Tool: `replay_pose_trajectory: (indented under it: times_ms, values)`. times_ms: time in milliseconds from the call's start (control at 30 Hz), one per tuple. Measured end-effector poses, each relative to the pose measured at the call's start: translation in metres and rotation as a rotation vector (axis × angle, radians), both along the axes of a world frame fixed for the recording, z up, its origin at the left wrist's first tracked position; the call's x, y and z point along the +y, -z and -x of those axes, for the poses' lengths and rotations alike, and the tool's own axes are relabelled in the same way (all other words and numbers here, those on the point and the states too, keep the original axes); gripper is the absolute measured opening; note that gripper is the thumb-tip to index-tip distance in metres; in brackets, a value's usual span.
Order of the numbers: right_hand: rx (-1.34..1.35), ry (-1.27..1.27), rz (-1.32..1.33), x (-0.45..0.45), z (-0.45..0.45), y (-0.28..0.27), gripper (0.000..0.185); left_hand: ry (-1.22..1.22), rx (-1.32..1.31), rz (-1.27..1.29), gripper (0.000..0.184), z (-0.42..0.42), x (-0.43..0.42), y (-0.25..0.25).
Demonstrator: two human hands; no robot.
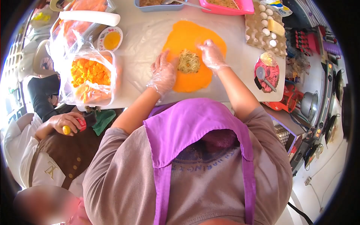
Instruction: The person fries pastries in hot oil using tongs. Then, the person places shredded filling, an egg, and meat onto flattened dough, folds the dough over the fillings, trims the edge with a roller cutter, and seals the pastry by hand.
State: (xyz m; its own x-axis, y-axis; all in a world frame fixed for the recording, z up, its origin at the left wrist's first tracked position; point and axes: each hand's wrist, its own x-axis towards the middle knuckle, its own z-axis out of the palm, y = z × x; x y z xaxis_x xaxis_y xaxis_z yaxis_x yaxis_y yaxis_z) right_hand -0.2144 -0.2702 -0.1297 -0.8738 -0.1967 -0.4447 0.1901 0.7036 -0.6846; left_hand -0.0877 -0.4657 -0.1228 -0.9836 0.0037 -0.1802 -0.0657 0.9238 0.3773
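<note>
A flat orange sheet of dough [191, 35] lies on the plastic-covered table, with a small mound of shredded filling [189, 62] on its middle. My left hand [163, 73], in a clear plastic glove, rests at the dough's left edge beside the filling, fingers apart and holding nothing. On the right side of the dough, close to the filling, is my right hand [212, 54], also gloved, its fingers curled together over the sheet. Whether anything is between those fingers is hidden.
Orange dough lumps fill a plastic tub [114, 80] at left, near a bowl of yellow liquid [112, 39]. Blue [157, 8] and pink [245, 8] trays stand behind. An egg carton [255, 28] and pink plate [276, 73] are right. Another person's hand [67, 123] holds a red-and-yellow item.
</note>
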Motion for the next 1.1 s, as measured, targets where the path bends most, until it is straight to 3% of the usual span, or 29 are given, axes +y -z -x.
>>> replay_pose_trajectory:
  times_ms: [33,100,233,300,400,500,600,633,733,767,867,933,1000,1067,1100]
  values:
    - [0.057,-0.107,0.023,0.004,-0.003,0.002,0.031,-0.023,0.012,-0.013,0.051,0.000,-0.002,-0.001]
    - [0.499,-0.445,-0.003,0.021,-0.009,0.019,0.032,-0.053,0.041,-0.066,0.048,-0.002,-0.006,0.003]
    - [0.570,-0.157,-0.115,0.019,0.007,0.034,0.032,-0.073,0.068,-0.110,0.047,-0.001,-0.006,0.005]
    - [0.593,-0.140,-0.248,0.010,0.010,0.034,0.032,-0.074,0.070,-0.116,0.047,0.000,-0.001,0.003]
    - [0.409,-0.348,-0.162,0.007,0.005,0.020,0.030,-0.070,0.052,-0.099,0.051,0.002,0.003,0.000]
    - [0.549,-0.436,-0.045,0.019,0.005,0.018,0.028,-0.082,0.094,-0.121,0.053,-0.003,0.002,0.002]
    - [0.633,-0.062,-0.145,0.016,0.011,0.023,0.025,-0.101,0.113,-0.133,0.055,-0.003,0.005,0.005]
    - [0.418,0.097,-0.066,0.010,0.013,0.018,0.025,-0.108,0.110,-0.130,0.055,-0.001,0.007,0.004]
    - [0.630,-0.390,-0.104,0.006,0.000,0.013,0.023,-0.120,0.092,-0.154,0.055,0.004,0.010,-0.003]
    - [0.565,-0.433,-0.160,0.004,-0.004,0.009,0.024,-0.117,0.096,-0.173,0.055,0.007,0.009,-0.005]
    - [0.565,-0.163,-0.024,0.000,0.003,0.013,0.024,-0.125,0.100,-0.205,0.057,0.013,0.007,-0.005]
    - [0.358,0.032,0.089,-0.003,0.008,0.013,0.027,-0.146,0.096,-0.196,0.056,0.016,0.008,-0.002]
    - [0.327,-0.036,0.045,-0.003,0.006,0.010,0.030,-0.140,0.098,-0.209,0.055,0.016,0.008,-0.002]
    - [0.470,-0.372,-0.156,-0.001,-0.002,0.004,0.032,-0.140,0.102,-0.223,0.055,0.017,0.006,-0.003]
    - [0.421,-0.369,-0.138,-0.001,0.000,0.003,0.033,-0.144,0.103,-0.232,0.055,0.016,0.006,-0.003]
